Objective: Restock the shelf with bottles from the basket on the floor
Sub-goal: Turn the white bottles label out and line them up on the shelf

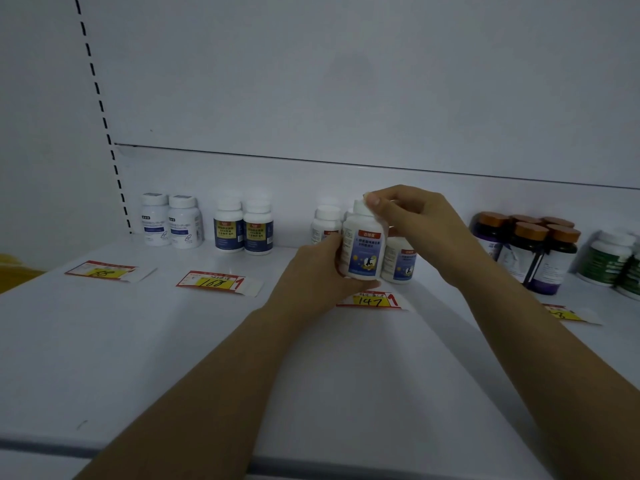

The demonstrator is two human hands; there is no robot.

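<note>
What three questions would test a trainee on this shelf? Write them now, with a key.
1. True or false: the left hand grips the white bottle by its body while the right hand pinches its cap.
2. The price tag lying just in front of that bottle reads: A) 168 B) 147 C) 250.
3. Fill in: the dark bottles to the right have ___ caps.
Key: 1 true; 2 B; 3 brown.

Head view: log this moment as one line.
step: shelving bottle | left hand: grips bottle body | right hand: pinches its cap | place: shelf, behind 147 tag, beside matching bottle
</note>
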